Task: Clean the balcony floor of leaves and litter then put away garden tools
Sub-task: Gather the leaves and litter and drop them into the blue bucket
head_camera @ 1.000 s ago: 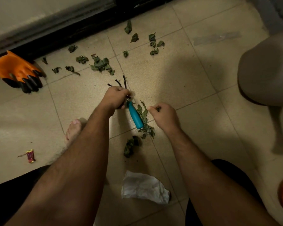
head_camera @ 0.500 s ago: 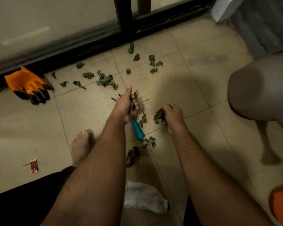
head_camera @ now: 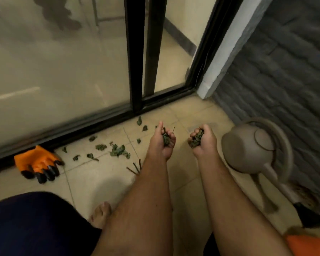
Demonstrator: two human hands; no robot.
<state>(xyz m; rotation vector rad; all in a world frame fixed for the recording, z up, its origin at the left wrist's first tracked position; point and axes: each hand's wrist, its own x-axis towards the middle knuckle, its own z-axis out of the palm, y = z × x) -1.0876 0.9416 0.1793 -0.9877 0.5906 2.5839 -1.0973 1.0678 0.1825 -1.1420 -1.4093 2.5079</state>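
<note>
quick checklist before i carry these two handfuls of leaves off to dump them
1. Left hand grips its clump of dry green leaves: ok.
2. Right hand grips its dark green leaf clump: ok.
3. Floor free of leaves: not ok, scattered green leaves lie near the black door track.
4. Rake put away: not ok, thin dark rake prongs show on the tile by the left forearm.
5. Orange glove with black fingertips put away: not ok, it lies by the track.
6. Bin or bag for dumping: cannot tell, none in view.
</note>
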